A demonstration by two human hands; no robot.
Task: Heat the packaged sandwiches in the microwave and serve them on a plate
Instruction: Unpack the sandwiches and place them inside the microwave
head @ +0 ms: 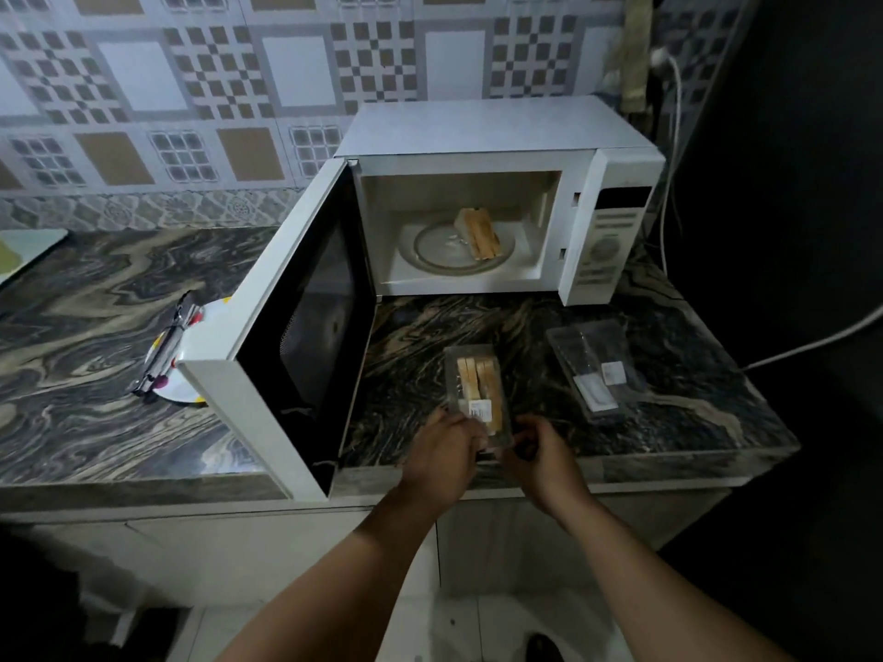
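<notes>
A white microwave [607, 193] stands on the marble counter, its door [306, 322] swung wide open to the left. Inside, an unwrapped sandwich [480, 231] lies on the glass turntable [435, 248]. A clear plastic pack with a sandwich [478, 384] in it lies on the counter in front of the microwave. My left hand [442, 453] and my right hand [542, 458] both grip the near end of this pack at the counter's front edge. An empty clear pack [595, 370] lies to the right. A white plate [184, 375] with coloured dots sits left of the door, partly hidden by it.
Metal tongs [165, 346] rest across the plate. A white power cable [812, 344] runs off the counter's right side, and another hangs from a wall socket [662, 57]. A pale board [24, 250] lies at the far left. The open door overhangs the counter's front edge.
</notes>
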